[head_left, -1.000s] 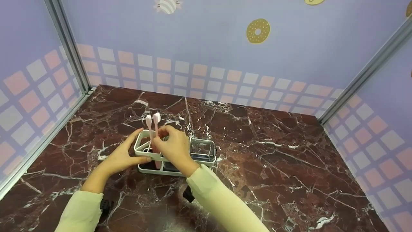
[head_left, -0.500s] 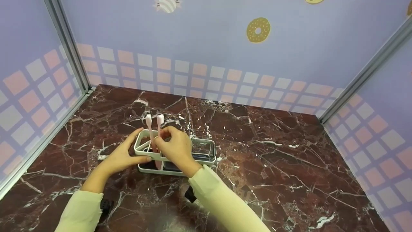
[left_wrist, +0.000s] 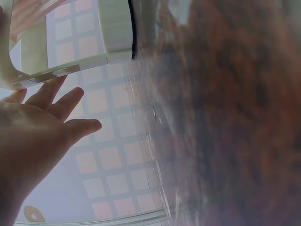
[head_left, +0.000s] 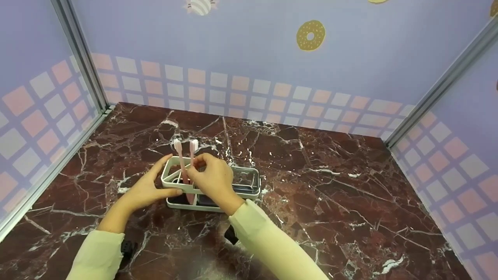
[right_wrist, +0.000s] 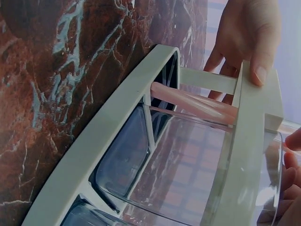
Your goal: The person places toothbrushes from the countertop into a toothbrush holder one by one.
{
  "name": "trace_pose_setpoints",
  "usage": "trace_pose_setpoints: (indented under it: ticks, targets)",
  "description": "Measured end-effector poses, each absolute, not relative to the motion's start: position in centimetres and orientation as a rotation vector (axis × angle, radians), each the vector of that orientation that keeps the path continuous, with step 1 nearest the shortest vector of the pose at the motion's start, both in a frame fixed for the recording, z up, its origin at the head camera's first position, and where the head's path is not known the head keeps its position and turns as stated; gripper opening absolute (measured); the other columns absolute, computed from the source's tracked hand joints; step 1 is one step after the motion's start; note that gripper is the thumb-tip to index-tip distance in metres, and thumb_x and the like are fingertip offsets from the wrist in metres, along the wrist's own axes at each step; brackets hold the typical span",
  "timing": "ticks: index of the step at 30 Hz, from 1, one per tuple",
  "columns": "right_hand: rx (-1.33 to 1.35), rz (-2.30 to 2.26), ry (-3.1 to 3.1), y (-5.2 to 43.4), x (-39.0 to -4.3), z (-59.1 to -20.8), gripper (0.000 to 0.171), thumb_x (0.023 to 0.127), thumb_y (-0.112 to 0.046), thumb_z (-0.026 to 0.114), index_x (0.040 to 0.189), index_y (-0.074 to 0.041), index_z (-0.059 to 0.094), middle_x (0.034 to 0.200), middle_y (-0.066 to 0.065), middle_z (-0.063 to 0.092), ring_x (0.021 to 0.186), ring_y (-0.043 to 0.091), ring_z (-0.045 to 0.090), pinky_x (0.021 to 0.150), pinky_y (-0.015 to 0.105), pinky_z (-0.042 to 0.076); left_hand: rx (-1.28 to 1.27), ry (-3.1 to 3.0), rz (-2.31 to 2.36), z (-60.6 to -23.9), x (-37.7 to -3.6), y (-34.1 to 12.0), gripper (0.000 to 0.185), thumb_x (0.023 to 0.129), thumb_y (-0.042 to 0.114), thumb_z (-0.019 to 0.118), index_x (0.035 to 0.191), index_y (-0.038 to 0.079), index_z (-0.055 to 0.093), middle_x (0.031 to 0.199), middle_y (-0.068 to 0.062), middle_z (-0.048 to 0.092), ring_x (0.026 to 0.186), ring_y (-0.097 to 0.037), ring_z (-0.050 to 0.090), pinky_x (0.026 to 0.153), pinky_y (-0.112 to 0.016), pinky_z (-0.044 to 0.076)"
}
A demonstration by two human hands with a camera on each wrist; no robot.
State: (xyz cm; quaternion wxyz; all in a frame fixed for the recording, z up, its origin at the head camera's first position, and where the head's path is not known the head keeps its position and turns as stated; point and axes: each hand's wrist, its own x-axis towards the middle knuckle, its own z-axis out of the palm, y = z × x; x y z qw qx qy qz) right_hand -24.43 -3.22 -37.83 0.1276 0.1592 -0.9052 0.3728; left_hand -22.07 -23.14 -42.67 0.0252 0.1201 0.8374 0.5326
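Observation:
A white toothbrush holder (head_left: 202, 206) stands on the dark red marble table (head_left: 330, 194), with a clear cup (head_left: 244, 181) in its right part. Two pink toothbrushes stand upright in its left compartment. My right hand (head_left: 214, 181) pinches the handle of the right toothbrush (head_left: 193, 146); the left toothbrush (head_left: 177, 146) stands free beside it. My left hand (head_left: 146, 190) holds the holder's left end, thumb on the front rim and fingers behind. The right wrist view shows the holder (right_wrist: 117, 122), a pink handle (right_wrist: 188, 101) and the left hand's thumb (right_wrist: 254, 37). The left wrist view shows my left hand (left_wrist: 37, 136) at the holder (left_wrist: 113, 33).
Purple walls with a checked band (head_left: 241, 89) close the table at the back and on both sides, with metal corner posts (head_left: 78, 54). Bare marble stretches to the right of the holder and in front of it.
The right-hand toothbrush's head has shifted slightly right, away from the other brush. The left hand and the holder have stayed put.

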Motion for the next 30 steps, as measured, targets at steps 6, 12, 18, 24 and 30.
trace_pose_setpoints:
  ticks: [6, 12, 18, 24, 30]
  targets:
    - [0.446, 1.061, -2.68, -3.3, -24.5, -37.7, 0.013, 0.077, -0.026, 0.066, 0.088, -0.023, 0.07, 0.08, -0.016, 0.07, 0.067, 0.004, 0.059, 0.059, 0.023, 0.042, 0.373, 2.601, 1.628, -42.8, -22.1, -23.2, 0.101, 0.08, 0.023, 0.078, 0.156, 0.019, 0.011, 0.157, -0.024, 0.014, 0.138, -0.047, 0.024, 0.103, -0.067, 0.028]
    - [0.451, 1.056, -2.693, -3.3, -24.6, -37.7, 0.017, 0.077, -0.027, 0.065, 0.092, -0.022, 0.072, 0.081, -0.016, 0.071, 0.07, 0.004, 0.06, 0.061, 0.024, 0.043, 0.367, 2.61, 1.598, -42.7, -22.2, -23.3, 0.103, 0.08, 0.025, 0.078, 0.157, 0.019, 0.009, 0.158, -0.025, 0.009, 0.141, -0.05, 0.014, 0.104, -0.071, 0.022]
    - [0.476, 1.075, -2.667, -3.0, -24.6, -37.7, 0.018, 0.079, -0.025, 0.065, 0.095, -0.02, 0.073, 0.083, -0.012, 0.072, 0.072, 0.004, 0.064, 0.062, 0.024, 0.045, 0.358, 2.614, 1.584, -42.9, -22.3, -23.4, 0.104, 0.08, 0.027, 0.078, 0.157, 0.019, 0.009, 0.158, -0.024, 0.009, 0.141, -0.05, 0.012, 0.105, -0.071, 0.018]
    - [0.477, 1.114, -2.667, -2.3, -24.8, -37.5, 0.021, 0.078, -0.025, 0.065, 0.096, -0.019, 0.073, 0.084, -0.011, 0.072, 0.073, 0.005, 0.064, 0.065, 0.024, 0.046, 0.362, 2.611, 1.592, -43.1, -22.3, -23.6, 0.105, 0.08, 0.027, 0.079, 0.157, 0.018, 0.008, 0.158, -0.024, 0.01, 0.142, -0.049, 0.011, 0.106, -0.071, 0.015]
    - [0.44, 1.177, -2.716, 0.8, -25.6, -36.7, 0.026, 0.08, -0.023, 0.065, 0.105, -0.017, 0.07, 0.094, -0.007, 0.071, 0.065, 0.005, 0.056, 0.067, 0.024, 0.045, 0.393, 2.628, 1.545, -42.6, -22.0, -24.6, 0.108, 0.079, 0.026, 0.079, 0.157, 0.015, 0.005, 0.154, -0.03, 0.018, 0.14, -0.051, 0.018, 0.107, -0.071, 0.014]
